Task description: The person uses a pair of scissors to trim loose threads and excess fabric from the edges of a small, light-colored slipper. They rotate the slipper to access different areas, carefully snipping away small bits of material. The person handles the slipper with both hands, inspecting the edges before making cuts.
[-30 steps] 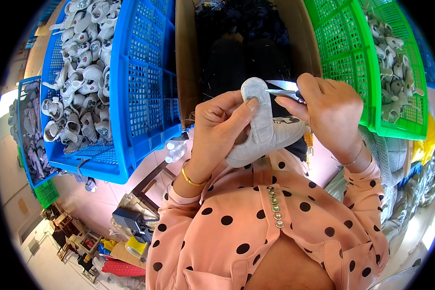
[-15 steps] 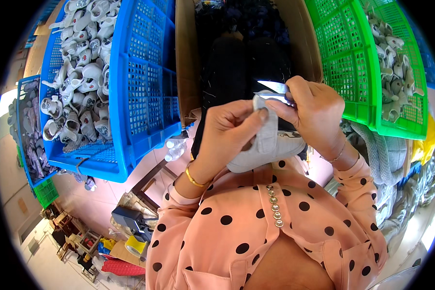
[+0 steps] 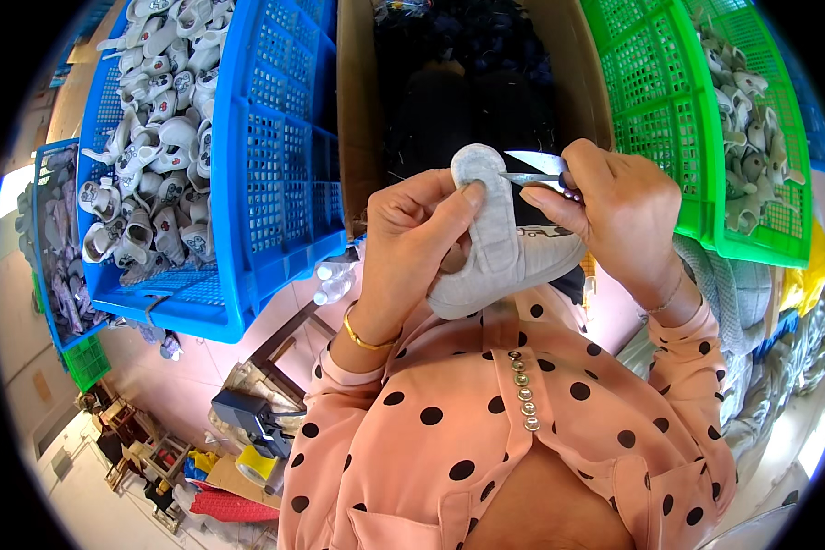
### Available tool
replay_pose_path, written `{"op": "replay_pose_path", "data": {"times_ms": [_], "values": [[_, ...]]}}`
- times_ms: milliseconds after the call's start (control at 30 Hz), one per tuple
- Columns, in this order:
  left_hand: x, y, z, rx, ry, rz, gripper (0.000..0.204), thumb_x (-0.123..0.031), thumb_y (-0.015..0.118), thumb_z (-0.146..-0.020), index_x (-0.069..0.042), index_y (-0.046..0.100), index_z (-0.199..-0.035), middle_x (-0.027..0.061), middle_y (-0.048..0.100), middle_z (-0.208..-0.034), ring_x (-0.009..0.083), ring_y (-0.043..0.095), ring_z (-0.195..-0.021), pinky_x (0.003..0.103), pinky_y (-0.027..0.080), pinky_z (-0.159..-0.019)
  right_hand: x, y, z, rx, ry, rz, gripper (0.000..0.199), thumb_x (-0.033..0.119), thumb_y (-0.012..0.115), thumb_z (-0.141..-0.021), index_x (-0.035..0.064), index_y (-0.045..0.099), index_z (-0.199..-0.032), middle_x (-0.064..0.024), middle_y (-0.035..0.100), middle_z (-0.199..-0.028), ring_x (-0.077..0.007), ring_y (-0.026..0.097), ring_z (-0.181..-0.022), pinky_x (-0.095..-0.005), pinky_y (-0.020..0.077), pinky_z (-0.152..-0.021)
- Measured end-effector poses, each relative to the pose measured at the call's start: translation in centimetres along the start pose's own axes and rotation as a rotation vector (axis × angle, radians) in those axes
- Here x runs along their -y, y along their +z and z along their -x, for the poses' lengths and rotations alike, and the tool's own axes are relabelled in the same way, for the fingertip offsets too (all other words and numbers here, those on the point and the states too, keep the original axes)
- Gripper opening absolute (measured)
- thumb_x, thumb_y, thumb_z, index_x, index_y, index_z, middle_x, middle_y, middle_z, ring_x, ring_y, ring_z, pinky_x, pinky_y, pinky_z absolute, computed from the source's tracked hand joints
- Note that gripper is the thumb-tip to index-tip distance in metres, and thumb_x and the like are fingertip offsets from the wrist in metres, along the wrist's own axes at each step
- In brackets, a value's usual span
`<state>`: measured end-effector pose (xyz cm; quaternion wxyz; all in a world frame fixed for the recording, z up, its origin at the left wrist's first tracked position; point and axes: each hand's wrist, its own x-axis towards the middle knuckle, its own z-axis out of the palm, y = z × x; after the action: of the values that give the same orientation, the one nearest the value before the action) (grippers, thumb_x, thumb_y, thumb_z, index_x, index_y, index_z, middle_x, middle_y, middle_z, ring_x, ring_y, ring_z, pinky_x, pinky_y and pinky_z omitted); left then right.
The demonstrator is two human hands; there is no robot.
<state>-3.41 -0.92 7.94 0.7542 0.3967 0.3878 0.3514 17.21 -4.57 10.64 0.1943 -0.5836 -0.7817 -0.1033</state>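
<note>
Grey baby shoe (image 3: 500, 247) stands sole-up, long axis running near-to-far, gripped in the left hand (image 3: 412, 247), while the right hand (image 3: 619, 215) pinches small snips (image 3: 533, 168) touching its far tip.

Matt grey cloth shoe (image 3: 500, 247), shiny metal snips (image 3: 533, 168), glossy plastic crates (image 3: 275, 165)

Bright even daylight, sharp centre, strong fisheye bending, black rim, perhaps slight edge glare
</note>
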Motion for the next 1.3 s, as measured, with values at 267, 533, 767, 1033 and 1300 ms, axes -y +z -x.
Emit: {"op": "replay_pose_path", "data": {"times_ms": [267, 533, 767, 1033, 1300], "values": [[0.8, -0.1, -0.1, -0.015, 0.029, -0.029, 0.019, -0.011, 0.066, -0.092, 0.000, 0.072, -0.105, 0.0011, 0.069, -0.076, 0.0001, 0.054, -0.057, 0.015, 0.040, -0.050, 0.4, -0.5, -0.5, 0.026, -0.020, 0.089, 0.043, 0.045, 0.073, -0.077, 0.0133, 0.045, -0.068, -0.0009, 0.043, -0.052, -0.0176, 0.050, -0.046, -0.0292, 0.0394, -0.043], [1.4, 0.1, -0.1, 0.024, -0.001, 0.002, 0.016, -0.011, 0.066, -0.091, 0.000, 0.073, -0.101, 0.0001, 0.068, -0.074, -0.0010, 0.052, -0.055, 0.014, 0.035, -0.047, 0.3, 1.8, 0.4, -0.043, 0.088, -0.216, 0.045, 0.047, 0.068, -0.086, 0.0110, 0.046, -0.069, 0.0016, 0.040, -0.053, -0.0130, 0.045, -0.045, -0.0275, 0.0362, -0.044], [1.8, -0.4, -0.4, 0.019, -0.106, 0.075, 0.014, -0.010, 0.065, -0.092, 0.000, 0.072, -0.096, -0.0008, 0.066, -0.072, -0.0019, 0.048, -0.052, 0.015, 0.031, -0.044, -0.1, 1.1, -0.2, 0.076, 0.417, -0.955, 0.043, 0.042, 0.062, -0.093, 0.0073, 0.047, -0.072, 0.0028, 0.044, -0.056, -0.0112, 0.044, -0.048, -0.0276, 0.0348, -0.045], [0.4, -0.3, -0.1, 0.025, -0.057, 0.010, 0.017, -0.012, 0.065, -0.092, 0.001, 0.072, -0.101, 0.0000, 0.068, -0.075, -0.0013, 0.050, -0.056, 0.014, 0.036, -0.049, -0.6, -0.3, -0.4, 0.055, -0.041, -0.035, 0.042, 0.044, 0.073, -0.077, 0.0129, 0.047, -0.067, -0.0016, 0.045, -0.051, -0.0192, 0.052, -0.045, -0.0317, 0.0390, -0.042], [0.9, 0.0, 0.1, 0.004, -0.007, 0.004, 0.019, -0.010, 0.067, -0.091, 0.000, 0.072, -0.106, 0.0001, 0.068, -0.075, -0.0007, 0.052, -0.057, 0.014, 0.037, -0.049, -0.2, -0.9, -0.4, 0.073, -0.083, 0.090, 0.042, 0.045, 0.071, -0.079, 0.0138, 0.046, -0.066, -0.0002, 0.043, -0.052, -0.0162, 0.051, -0.045, -0.0292, 0.0382, -0.043]]}}
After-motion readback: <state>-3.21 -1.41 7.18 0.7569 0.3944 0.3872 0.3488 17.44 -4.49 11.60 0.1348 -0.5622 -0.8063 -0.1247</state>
